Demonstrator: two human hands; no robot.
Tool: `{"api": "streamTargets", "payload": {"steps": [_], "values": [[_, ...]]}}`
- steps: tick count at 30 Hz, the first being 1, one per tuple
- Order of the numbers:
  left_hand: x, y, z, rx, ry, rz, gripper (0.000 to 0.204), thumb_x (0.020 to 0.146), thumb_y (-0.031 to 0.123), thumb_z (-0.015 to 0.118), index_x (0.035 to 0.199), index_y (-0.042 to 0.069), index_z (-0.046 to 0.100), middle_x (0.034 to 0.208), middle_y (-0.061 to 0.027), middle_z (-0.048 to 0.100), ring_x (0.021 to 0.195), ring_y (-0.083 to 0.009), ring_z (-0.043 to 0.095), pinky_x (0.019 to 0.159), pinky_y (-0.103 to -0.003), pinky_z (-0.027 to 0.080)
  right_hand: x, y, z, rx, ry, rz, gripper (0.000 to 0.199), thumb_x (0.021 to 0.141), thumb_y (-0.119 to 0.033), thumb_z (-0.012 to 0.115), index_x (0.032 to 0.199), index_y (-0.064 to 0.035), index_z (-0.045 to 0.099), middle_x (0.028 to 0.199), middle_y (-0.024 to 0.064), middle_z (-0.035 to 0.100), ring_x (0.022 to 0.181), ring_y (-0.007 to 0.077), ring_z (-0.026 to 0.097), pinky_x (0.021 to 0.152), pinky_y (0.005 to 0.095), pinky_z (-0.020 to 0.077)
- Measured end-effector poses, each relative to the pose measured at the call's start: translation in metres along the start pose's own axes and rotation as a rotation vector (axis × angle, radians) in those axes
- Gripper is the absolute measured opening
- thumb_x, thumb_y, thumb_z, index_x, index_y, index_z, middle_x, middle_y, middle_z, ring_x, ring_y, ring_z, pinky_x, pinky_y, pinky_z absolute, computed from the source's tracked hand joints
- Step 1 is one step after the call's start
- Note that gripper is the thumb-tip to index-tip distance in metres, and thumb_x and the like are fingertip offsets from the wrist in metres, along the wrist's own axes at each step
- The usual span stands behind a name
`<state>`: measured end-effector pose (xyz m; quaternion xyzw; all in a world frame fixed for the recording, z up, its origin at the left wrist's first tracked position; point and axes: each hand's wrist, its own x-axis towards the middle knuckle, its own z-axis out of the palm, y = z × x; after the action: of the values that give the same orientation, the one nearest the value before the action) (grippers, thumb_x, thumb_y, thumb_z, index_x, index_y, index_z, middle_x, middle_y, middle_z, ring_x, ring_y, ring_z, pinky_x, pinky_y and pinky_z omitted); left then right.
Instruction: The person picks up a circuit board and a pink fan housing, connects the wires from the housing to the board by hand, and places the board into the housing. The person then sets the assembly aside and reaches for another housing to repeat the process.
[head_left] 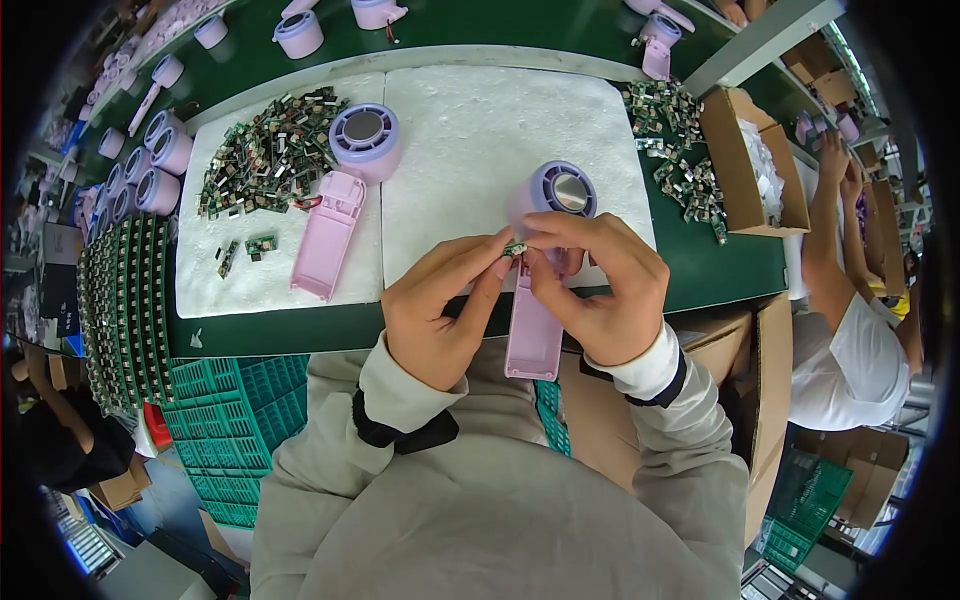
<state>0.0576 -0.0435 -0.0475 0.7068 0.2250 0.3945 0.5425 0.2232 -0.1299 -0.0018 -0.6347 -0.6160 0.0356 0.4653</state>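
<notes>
Far left of the frame: purple fan heads (165, 150) stand in a cluster on the green table (260, 338). Below them, long strips (125, 310) of joined circuit boards lie side by side, curved by the lens, and green crates (215, 430) are stacked at the lower left. Upper left of centre: a heap of boards (270, 150) covers part of the white foam (450, 130), with two loose boards (260, 245) just below it. Beside the heap lies the left fan (328, 240), its round head uppermost and its open pink handle slanting down to the left; a red wire shows at the handle's edge. Centre: the left hand (438, 295) pinches a small board (514, 249) between thumb and forefinger, above the right fan (535, 340). This fan's head is partly covered by fingers, and its open handle points toward the lower edge of the frame, reaching past the table's front edge. Right of centre: the right hand (608, 285) is bent, thumb and forefinger at the small board's right end; whether they grip it cannot be told. Upper right: more boards (690, 150) lie beside a carton (715, 150) of white bags (762, 175). Far right: a co-worker's white sleeve (850, 375).
</notes>
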Motion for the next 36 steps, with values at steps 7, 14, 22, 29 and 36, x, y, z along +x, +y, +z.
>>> {"api": "streamTargets", "payload": {"steps": [7,14,22,29,36], "values": [[-0.002,0.003,0.001,0.196,0.011,0.14,0.037,0.093,-0.009,0.068,0.129,0.001,0.071,0.112,-0.0159,0.071,0.091,-0.0228,0.073,0.077,-0.03,0.058,-0.004,0.002,0.001,0.129,-0.004,0.09,0.033,0.08,0.01,0.077,0.111,-0.0004,0.074,0.09,0.0055,0.077,0.058,0.0071,0.053,0.055,0.0226,0.0455],[-0.008,-0.004,0.022,0.385,0.154,0.352,0.04,0.091,-0.012,0.068,0.13,-0.002,0.07,0.11,-0.0144,0.069,0.09,-0.0226,0.072,0.076,-0.029,0.057,-0.012,-0.023,0.008,0.115,0.134,0.31,0.032,0.081,0.011,0.076,0.111,-0.0002,0.074,0.089,0.0038,0.078,0.056,0.002,0.051,0.049,0.0193,0.039],[0.003,0.006,-0.001,0.317,0.05,0.319,0.037,0.091,-0.012,0.066,0.127,-0.003,0.069,0.112,-0.0168,0.069,0.094,-0.0257,0.073,0.077,-0.03,0.058,0.011,0.001,-0.007,-0.132,0.002,0.032,0.041,0.084,0.004,0.077,0.123,-0.0029,0.071,0.114,0.0083,0.075,0.088,0.0099,0.065,0.075,0.0267,0.0526],[0.005,-0.001,-0.017,0.236,0.07,0.235,0.035,0.092,-0.006,0.069,0.126,-0.001,0.068,0.117,-0.0175,0.069,0.103,-0.0321,0.071,0.084,-0.036,0.058,0.069,0.029,-0.026,0.173,-0.434,0.302,0.053,0.082,-0.01,0.087,0.131,-0.0046,0.068,0.125,0.0119,0.069,0.099,0.0186,0.068,0.093,0.0334,0.054],[0.01,0.004,-0.021,0.042,0.122,0.09,0.031,0.089,-0.001,0.073,0.12,0.0,0.068,0.114,-0.0176,0.07,0.107,-0.0342,0.069,0.092,-0.039,0.054,0.18,0.186,-0.053,-0.15,0.074,0.737,0.056,0.09,-0.035,0.082,0.13,0.001,0.067,0.108,0.0086,0.074,0.096,0.0156,0.071,0.084,0.03,0.0594]]}}
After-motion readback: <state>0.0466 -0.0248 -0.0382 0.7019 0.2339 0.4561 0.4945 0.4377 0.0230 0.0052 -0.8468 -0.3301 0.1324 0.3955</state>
